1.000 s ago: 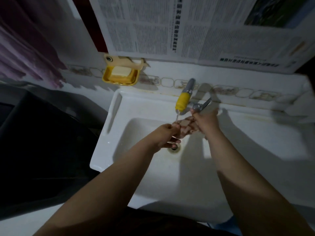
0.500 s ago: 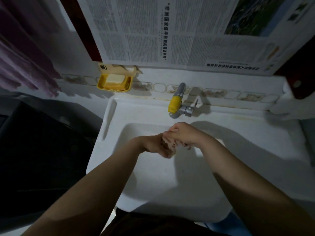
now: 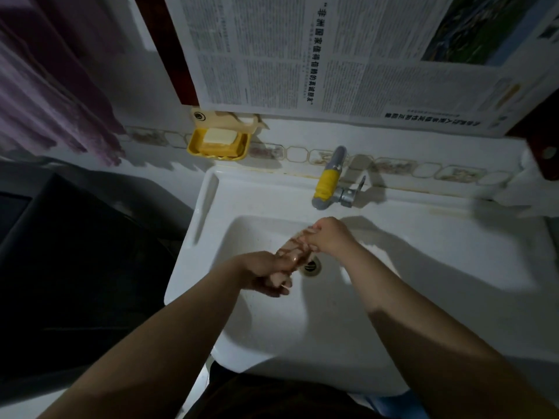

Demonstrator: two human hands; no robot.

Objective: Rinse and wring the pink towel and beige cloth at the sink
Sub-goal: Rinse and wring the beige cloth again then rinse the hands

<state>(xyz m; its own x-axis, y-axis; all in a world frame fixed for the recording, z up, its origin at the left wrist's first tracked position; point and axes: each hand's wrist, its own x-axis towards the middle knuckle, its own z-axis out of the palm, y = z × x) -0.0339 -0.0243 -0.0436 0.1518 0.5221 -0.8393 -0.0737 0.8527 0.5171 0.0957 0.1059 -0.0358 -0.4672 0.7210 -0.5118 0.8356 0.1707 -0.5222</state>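
Both hands were over the sink [image 3: 453, 252], left hand [image 3: 266, 272] nearer, right hand [image 3: 329, 237] further back, cloth [image 3: 295, 251] stretched between them right above the drain [image 3: 311, 267], tap [image 3: 328, 182] behind, soap dish [image 3: 219, 143] up left on the wall.

1. My left hand [image 3: 266, 273] grips the near end of the cloth [image 3: 295, 248]; my right hand [image 3: 328, 235] grips the far end; the cloth runs as a tight roll between them over the sink [image 3: 423, 267], just above the drain [image 3: 311, 264].
2. The tap [image 3: 328, 184] stands behind my hands; a soap dish [image 3: 218, 144] hangs on the wall to its left; a newspaper [image 3: 348, 55] covers the wall above.
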